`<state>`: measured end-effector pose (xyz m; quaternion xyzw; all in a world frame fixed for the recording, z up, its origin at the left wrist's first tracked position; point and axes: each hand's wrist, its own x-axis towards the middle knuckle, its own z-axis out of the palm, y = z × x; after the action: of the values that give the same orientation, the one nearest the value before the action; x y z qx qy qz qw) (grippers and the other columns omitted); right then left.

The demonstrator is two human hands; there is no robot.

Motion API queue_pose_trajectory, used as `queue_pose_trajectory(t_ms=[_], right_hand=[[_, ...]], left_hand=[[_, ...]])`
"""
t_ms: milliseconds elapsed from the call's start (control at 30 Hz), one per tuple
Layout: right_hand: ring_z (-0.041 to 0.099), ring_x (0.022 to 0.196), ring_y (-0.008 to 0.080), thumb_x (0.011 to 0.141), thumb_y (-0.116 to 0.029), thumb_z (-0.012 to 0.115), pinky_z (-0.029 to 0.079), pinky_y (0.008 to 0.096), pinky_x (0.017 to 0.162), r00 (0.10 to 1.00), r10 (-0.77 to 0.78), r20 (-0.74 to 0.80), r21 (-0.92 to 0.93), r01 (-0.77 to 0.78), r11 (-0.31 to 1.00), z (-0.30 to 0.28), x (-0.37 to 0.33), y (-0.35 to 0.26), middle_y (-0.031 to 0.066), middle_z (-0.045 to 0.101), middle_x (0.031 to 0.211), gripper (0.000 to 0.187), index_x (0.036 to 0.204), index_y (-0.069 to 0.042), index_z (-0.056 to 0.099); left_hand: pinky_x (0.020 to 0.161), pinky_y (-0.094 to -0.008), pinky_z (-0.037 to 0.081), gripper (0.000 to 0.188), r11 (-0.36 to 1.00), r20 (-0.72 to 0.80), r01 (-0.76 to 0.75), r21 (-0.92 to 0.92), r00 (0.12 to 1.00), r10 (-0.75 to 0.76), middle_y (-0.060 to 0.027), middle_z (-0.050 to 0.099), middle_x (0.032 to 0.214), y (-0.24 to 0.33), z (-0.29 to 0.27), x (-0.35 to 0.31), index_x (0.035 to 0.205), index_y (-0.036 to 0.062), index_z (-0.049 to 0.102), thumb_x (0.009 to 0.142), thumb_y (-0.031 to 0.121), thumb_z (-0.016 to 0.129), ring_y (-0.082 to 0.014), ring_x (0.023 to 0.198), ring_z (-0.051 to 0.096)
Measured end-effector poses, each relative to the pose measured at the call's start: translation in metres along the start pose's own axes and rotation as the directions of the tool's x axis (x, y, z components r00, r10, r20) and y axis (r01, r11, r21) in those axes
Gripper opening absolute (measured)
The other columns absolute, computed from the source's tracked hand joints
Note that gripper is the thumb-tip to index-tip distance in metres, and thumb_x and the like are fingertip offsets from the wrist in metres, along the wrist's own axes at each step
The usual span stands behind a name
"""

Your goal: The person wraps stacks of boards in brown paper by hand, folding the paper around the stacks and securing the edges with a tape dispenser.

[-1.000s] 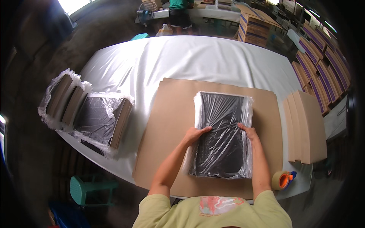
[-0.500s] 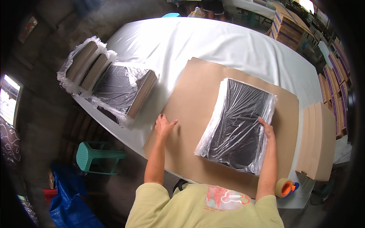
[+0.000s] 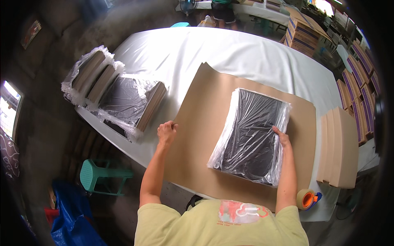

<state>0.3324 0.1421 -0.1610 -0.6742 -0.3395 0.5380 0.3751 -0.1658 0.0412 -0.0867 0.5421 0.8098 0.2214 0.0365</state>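
On the table lies a large sheet of brown kraft paper (image 3: 197, 135), its left side curling upward. My left hand (image 3: 167, 132) is closed on the paper's left edge and holds it raised. A flat, dark rectangular package (image 3: 254, 135) in clear plastic wrap rests on the right half of the sheet. My right hand (image 3: 281, 136) grips the right edge of this package, thumb on top; its other fingers are mostly hidden. A tape dispenser (image 3: 307, 199) with an orange core sits by my right forearm.
More plastic-wrapped packages with brown edges (image 3: 133, 102) lie at the table's left. Folded brown cardboard pieces (image 3: 338, 147) stand at the right edge. A green stool (image 3: 102, 176) and a blue tarp (image 3: 74, 213) are at lower left. Beyond the white-covered table (image 3: 230, 49), a person (image 3: 223, 14) stands near stacked cartons (image 3: 301, 35).
My left hand has closed from open fingers onto the paper's left edge, and that side has lifted. My right hand stays at the package. The view has shifted slightly.
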Motion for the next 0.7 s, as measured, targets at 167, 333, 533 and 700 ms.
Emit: queue_pose_trajectory(t_ms=[167,333,533,700], right_hand=[[0.061,0.089,0.0214,0.053,-0.048,0.084,0.046,0.0292,0.082,1.0,0.021,-0.004,0.054,-0.02,0.998,-0.012,0.011,0.012,0.0185,0.064,0.096,0.086,0.103,0.017,0.058],[0.063,0.075,0.0182,0.059,-0.036,0.084,0.049,0.0293,0.072,0.999,-0.019,0.033,0.134,0.014,0.991,0.003,-0.015,-0.01,0.0152,0.066,0.086,0.067,0.097,0.014,0.061],[0.063,0.075,0.0182,0.059,-0.039,0.083,0.049,0.0287,0.072,0.999,0.016,0.028,0.086,-0.018,0.996,0.007,-0.029,-0.024,0.0135,0.066,0.088,0.066,0.096,0.011,0.062],[0.064,0.075,0.0207,0.055,-0.042,0.084,0.05,0.0311,0.072,1.0,-0.009,-0.013,0.065,0.009,0.998,-0.006,-0.033,-0.025,0.0155,0.066,0.088,0.071,0.097,0.012,0.062]], left_hand=[[0.063,-0.0421,0.049,0.012,0.961,-0.137,-0.159,0.226,0.972,0.193,-0.0114,0.066,0.076,0.016,0.011,-0.005,0.092,0.0093,0.058,0.083,0.017,0.058,-0.0341,0.072,0.063],[0.062,-0.0464,0.047,0.012,0.833,-0.463,-0.452,0.32,0.692,0.554,-0.013,0.064,0.074,0.012,0.012,0.002,0.095,0.0114,0.053,0.085,0.017,0.055,-0.0369,0.072,0.062],[0.06,-0.0471,0.046,0.003,0.994,-0.121,-0.096,0.05,0.987,0.102,-0.0143,0.063,0.073,0.064,-0.043,-0.004,0.087,0.0107,0.05,0.085,0.013,0.05,-0.0373,0.071,0.061],[0.06,-0.0469,0.046,0.006,0.974,-0.12,-0.216,-0.065,0.971,0.207,-0.0169,0.063,0.074,0.08,-0.06,0.011,0.089,0.0089,0.051,0.084,0.013,0.051,-0.0385,0.07,0.061]])
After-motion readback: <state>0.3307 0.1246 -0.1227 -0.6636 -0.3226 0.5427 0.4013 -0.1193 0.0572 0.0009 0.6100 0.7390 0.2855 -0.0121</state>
